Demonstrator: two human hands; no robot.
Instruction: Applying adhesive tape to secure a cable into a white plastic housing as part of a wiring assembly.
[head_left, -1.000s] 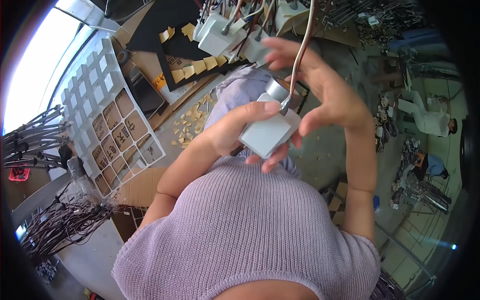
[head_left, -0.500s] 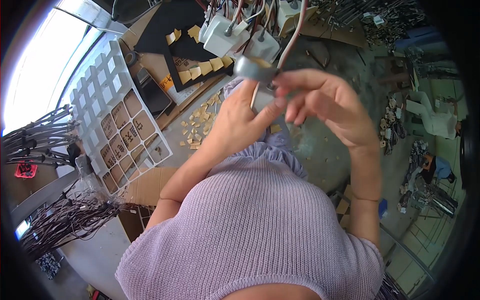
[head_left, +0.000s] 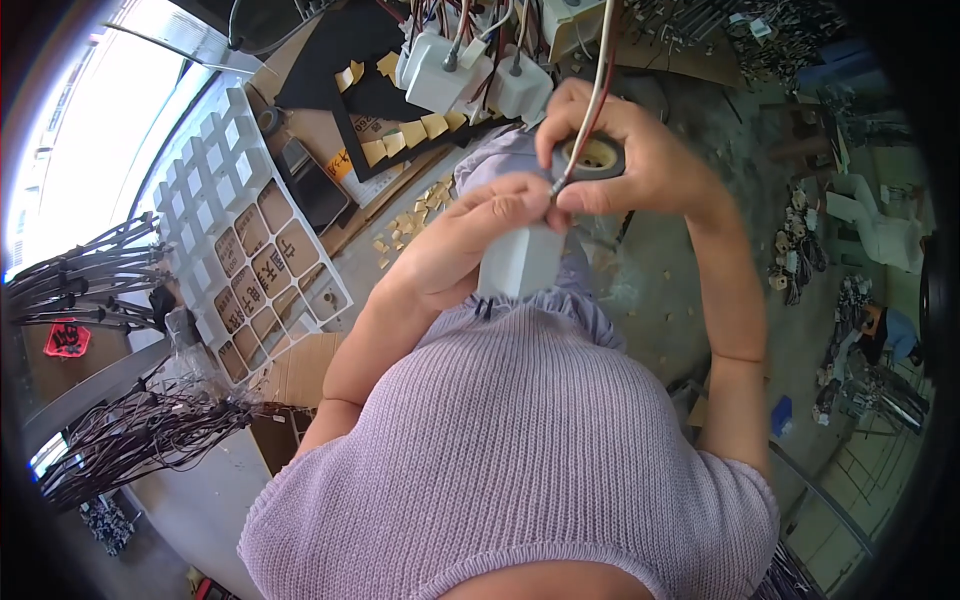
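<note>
My left hand [head_left: 470, 240] grips a small white box-shaped unit [head_left: 520, 262] held in front of my chest. My right hand [head_left: 640, 165] holds a grey roll of tape [head_left: 592, 157] and pinches the end of a white and red cable [head_left: 600, 70] right above the box. The cable runs up out of the top of the picture. Both hands meet at the cable's end, fingertips touching.
Several white boxes with cables [head_left: 470, 70] lie at the top on a black mat [head_left: 340, 50] with yellow tags. A white divided tray [head_left: 250, 240] stands at the left, cable bundles [head_left: 130, 430] lower left, a cardboard box [head_left: 300, 380] below the tray, metal parts [head_left: 800, 250] at right.
The white box dropped from in front of both hands to my left hand, turned on end. My right hand rose with the tape roll and now pinches the cable end.
</note>
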